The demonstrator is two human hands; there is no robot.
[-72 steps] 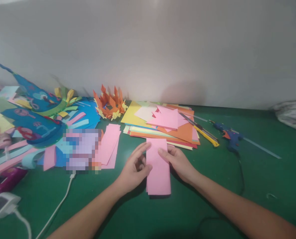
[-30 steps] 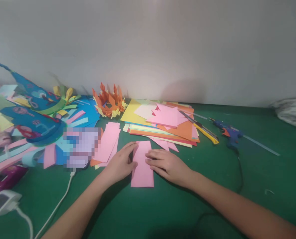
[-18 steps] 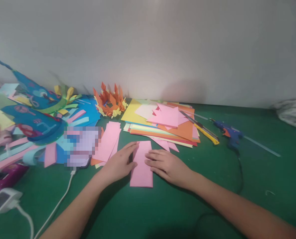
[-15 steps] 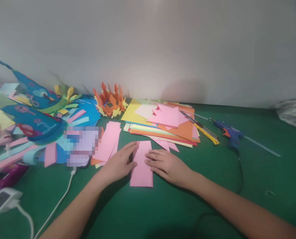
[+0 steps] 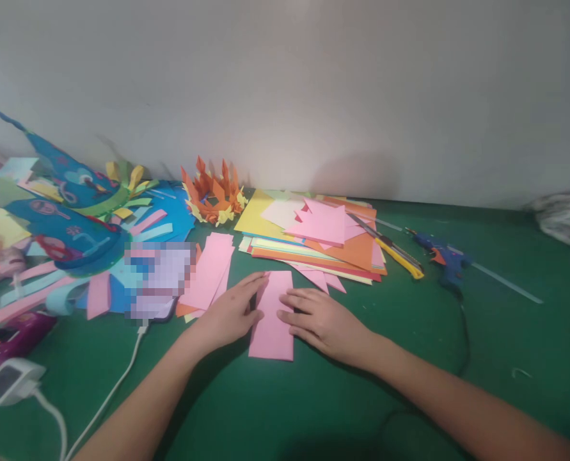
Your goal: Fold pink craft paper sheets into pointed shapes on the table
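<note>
A pink folded paper rectangle (image 5: pixel 272 333) lies upright in the view on the green table (image 5: pixel 342 397). My left hand (image 5: pixel 231 308) rests at its left edge, with thumb and fingers apart and fingertips touching the paper. From the right, my right hand (image 5: pixel 320 322) lies with its fingers spread over the paper's right edge. Pink paper strips (image 5: pixel 210 272) lie just left of my left hand. Behind both hands is a stack of coloured paper sheets (image 5: pixel 265 248) with pink pieces on top.
A yellow cutter (image 5: pixel 397 255) and a blue glue gun (image 5: pixel 450 262) with a cord lie at the right. An orange paper crown (image 5: pixel 215 198) stands behind. Blue cone hats (image 5: pixel 73 234), a phone (image 5: pixel 162 282) on a cable and a white plug (image 5: pixel 11 382) are at the left.
The fingers of my right hand have shifted very slightly on the pink paper. My left hand keeps its place, and the whole view has moved a little.
</note>
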